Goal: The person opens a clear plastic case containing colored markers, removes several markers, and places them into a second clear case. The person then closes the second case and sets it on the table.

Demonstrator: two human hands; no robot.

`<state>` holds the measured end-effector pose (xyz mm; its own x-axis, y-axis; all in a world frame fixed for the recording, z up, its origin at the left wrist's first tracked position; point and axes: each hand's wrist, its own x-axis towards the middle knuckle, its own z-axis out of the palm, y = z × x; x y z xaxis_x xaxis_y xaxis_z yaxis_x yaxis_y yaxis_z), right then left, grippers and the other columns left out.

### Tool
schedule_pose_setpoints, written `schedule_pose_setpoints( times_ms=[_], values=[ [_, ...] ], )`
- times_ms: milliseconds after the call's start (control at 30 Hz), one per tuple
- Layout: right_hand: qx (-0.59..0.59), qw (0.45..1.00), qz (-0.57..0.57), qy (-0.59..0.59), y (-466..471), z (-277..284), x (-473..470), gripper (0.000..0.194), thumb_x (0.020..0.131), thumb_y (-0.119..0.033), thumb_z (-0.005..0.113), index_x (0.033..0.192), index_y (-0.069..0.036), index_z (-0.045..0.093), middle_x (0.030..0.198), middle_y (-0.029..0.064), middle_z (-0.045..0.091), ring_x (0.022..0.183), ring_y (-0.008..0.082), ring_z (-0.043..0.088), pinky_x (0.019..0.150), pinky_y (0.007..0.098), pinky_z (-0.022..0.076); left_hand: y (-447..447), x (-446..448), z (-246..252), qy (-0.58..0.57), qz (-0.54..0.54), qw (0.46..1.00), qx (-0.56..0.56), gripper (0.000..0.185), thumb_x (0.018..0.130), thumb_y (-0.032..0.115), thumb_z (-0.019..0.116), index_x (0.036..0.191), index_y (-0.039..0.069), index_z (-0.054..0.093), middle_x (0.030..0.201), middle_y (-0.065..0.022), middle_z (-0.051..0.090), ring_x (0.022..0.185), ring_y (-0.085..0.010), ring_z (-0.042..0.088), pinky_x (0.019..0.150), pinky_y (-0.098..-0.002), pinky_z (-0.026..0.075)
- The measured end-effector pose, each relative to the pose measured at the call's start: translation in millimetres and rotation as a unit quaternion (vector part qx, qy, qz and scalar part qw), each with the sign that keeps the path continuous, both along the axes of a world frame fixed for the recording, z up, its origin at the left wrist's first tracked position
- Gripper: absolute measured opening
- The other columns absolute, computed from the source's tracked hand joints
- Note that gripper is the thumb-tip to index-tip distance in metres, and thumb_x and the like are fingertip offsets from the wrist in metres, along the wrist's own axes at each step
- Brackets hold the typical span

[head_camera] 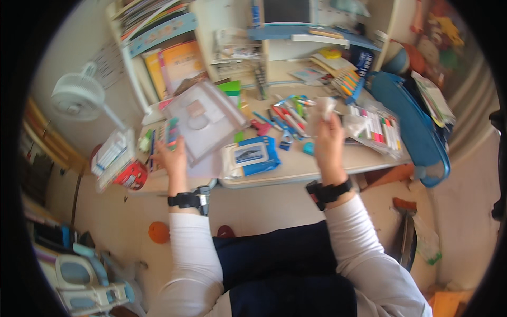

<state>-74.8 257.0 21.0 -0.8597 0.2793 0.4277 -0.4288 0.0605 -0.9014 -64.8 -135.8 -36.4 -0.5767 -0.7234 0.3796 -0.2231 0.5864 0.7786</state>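
Note:
My right hand [332, 148] is raised over the desk's front part, its fingers closed on a crumpled white wipe [325, 107]. At the desk's left side, my left hand [172, 156] has its fingers spread around the near end of some pastel-coloured markers [172, 128]; blur hides whether it grips them. Just right of that hand lies a clear plastic document case [210, 119]. A blue-and-white pack of wipes [253, 156] rests near the front edge between my hands. Loose pens [291, 117] are heaped behind it, and a small blue sharpener-like object [286, 140] lies beside it.
A clear bag of markers [376, 128] and a long blue case [412, 123] lie at the right. A white fan [79, 95] stands left, above a red tub [132, 174]. Shelves with books [184, 65] rise behind. An orange ball [159, 232] sits on the floor.

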Motion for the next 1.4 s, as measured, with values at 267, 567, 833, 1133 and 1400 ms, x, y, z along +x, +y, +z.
schedule_pose_setpoints(
  times_ms=[267, 567, 833, 1133, 1400],
  values=[
    [0.075, 0.993, 0.086, -0.009, -36, -12, 36, 0.035, 0.095, 0.001, 0.046, 0.129, 0.0, 0.057, 0.111, 0.0251, 0.067, 0.107, 0.0389, 0.065, 0.091, 0.0352, 0.0493, 36, -13, 15, 0.067, -0.113, 0.99, 0.056, 0.088, 0.083, 0.044, 0.076, 0.149, 0.0, 0.036, 0.152, -0.0367, 0.027, 0.142, -0.046, 0.028, 0.119, -0.0514, 0.018],
    [0.193, 0.966, 0.113, 0.132, -24, -7, 30, 0.021, 0.084, 0.011, 0.051, 0.096, 0.002, 0.066, 0.093, 0.0193, 0.064, 0.088, 0.0374, 0.063, 0.079, 0.0375, 0.0507, 129, 16, 60, 0.064, -0.383, 0.921, -0.03, 0.075, 0.077, 0.027, 0.085, 0.14, 0.006, 0.05, 0.154, -0.0268, 0.033, 0.14, -0.0398, 0.037, 0.115, -0.0462, 0.03],
    [0.363, 0.9, -0.218, 0.105, 94, 23, 3, 0.032, 0.08, -0.021, 0.076, 0.099, 0.003, 0.063, 0.1, 0.0216, 0.062, 0.094, 0.0395, 0.062, 0.079, 0.045, 0.0516, 195, 20, 51, -0.054, -0.495, 0.834, -0.239, 0.087, 0.059, 0.022, 0.093, 0.138, 0.015, 0.055, 0.156, -0.0231, 0.034, 0.144, -0.0388, 0.033, 0.119, -0.0454, 0.023],
    [0.515, 0.812, -0.27, -0.046, 139, 7, 10, 0.042, 0.074, -0.028, 0.084, 0.105, -0.005, 0.068, 0.097, 0.0161, 0.064, 0.092, 0.0337, 0.065, 0.078, 0.0423, 0.054, 199, 17, 44, -0.223, -0.437, 0.838, -0.237, 0.095, 0.051, 0.026, 0.095, 0.138, 0.026, 0.056, 0.157, -0.019, 0.034, 0.146, -0.0391, 0.03, 0.116, -0.0678, 0.013],
    [0.322, 0.929, -0.161, 0.081, 104, 0, -9, 0.015, 0.084, -0.009, 0.073, 0.096, 0.0, 0.07, 0.088, 0.0133, 0.064, 0.076, 0.0346, 0.065, 0.069, 0.0396, 0.0524, 210, 16, 47, -0.21, -0.417, 0.847, -0.255, 0.094, 0.059, 0.027, 0.094, 0.142, 0.021, 0.052, 0.152, -0.0198, 0.041, 0.142, -0.0378, 0.036, 0.115, -0.0626, 0.022]
  ],
)
